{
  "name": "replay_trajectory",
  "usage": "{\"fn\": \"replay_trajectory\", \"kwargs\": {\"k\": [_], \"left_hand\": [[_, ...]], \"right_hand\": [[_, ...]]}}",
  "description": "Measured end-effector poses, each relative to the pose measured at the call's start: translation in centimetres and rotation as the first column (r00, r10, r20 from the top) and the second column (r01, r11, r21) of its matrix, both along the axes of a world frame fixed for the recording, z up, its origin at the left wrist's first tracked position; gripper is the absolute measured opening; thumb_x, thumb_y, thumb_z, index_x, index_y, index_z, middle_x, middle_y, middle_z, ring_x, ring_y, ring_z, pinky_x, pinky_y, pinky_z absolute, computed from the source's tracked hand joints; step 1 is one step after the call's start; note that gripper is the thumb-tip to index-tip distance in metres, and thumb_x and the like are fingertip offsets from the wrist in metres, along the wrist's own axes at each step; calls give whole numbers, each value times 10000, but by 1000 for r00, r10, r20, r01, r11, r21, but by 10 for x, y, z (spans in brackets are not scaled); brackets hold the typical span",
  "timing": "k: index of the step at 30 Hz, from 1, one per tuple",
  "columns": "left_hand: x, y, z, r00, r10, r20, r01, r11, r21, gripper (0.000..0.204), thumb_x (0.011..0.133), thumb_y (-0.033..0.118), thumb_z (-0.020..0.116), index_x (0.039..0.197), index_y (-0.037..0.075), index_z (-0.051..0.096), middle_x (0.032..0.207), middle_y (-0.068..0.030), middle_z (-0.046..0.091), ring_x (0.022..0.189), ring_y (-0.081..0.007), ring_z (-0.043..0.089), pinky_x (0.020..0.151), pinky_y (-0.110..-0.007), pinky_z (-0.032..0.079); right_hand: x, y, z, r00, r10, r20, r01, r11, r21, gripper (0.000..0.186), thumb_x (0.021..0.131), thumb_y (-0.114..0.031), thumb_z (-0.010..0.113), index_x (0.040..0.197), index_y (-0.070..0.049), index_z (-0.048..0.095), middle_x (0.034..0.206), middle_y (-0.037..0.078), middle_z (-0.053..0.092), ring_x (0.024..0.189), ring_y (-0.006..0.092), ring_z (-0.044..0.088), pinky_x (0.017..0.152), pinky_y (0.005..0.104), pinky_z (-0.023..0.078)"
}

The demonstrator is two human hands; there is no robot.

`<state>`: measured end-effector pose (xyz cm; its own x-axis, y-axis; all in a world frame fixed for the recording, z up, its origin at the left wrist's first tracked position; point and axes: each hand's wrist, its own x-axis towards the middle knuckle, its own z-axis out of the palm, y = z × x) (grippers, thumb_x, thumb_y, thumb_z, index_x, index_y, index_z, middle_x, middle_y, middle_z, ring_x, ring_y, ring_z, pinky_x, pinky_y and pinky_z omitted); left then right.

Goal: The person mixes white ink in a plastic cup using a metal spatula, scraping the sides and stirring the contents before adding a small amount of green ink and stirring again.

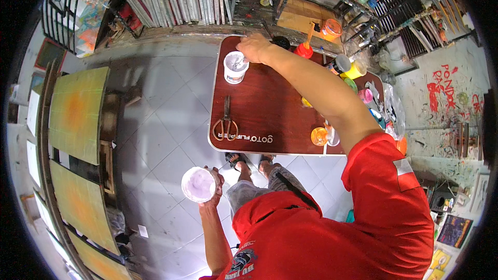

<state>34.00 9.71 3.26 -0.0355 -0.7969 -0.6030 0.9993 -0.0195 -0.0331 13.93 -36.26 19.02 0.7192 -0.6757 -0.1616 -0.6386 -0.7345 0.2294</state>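
Note:
My left hand is closed around a white round tub, held off the table's near-left side. Pale lilac-white paint coats its inside. At the far left of the dark red table stands a white paint tub with pale, thick paint in it. My right hand is bent over that tub's rim with curled fingers. Something thin seems to run from the fingers into the paint, but I cannot make out what. Scissors with bronze-coloured loops lie near the table's left edge, their blades pointing away from me.
Along the table's right side stand several paint pots, among them a red one, a yellow one and an orange one. Printed yellow-green panels line the left. Flat frames fill a shelf at the back.

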Motion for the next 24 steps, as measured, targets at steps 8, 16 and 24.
{"fn": "replay_trajectory", "kwargs": {"k": [8, 16, 24], "left_hand": [[-35, -47, 19, 956, -251, -152, 217, 953, -209, 574, 880, 513, 571, 1274, 95, 578, 1228, -222, 584, 1058, -426, 573, 700, -467, 631], [-113, -106, 30, 850, -502, -157, 493, 865, -97, 666, 816, 570, 632, 1289, 111, 535, 1248, -196, 540, 1097, -413, 536, 715, -492, 638], [-207, -137, 53, 796, -604, 51, 599, 771, -215, 725, 856, 628, 528, 1289, 47, 508, 1192, -204, 578, 1029, -380, 595, 657, -373, 633]], "right_hand": [[-162, 124, 115, 340, -244, 908, 330, 935, 128, 237, 941, -174, 631, 1125, -26, 659, 1037, 104, 678, 961, 171, 646, 870, 305, 504], [-430, 319, -140, 345, -935, 87, 870, 353, 344, 687, 781, -254, 707, 1343, -1, 404, 1352, 241, 409, 1203, 401, 447, 980, 475, 437], [-426, 324, -225, 540, -837, 91, 737, 522, 429, 862, 645, -210, 806, 1402, -133, 401, 1474, 258, 316, 1330, 451, 350, 1089, 531, 361]]}}
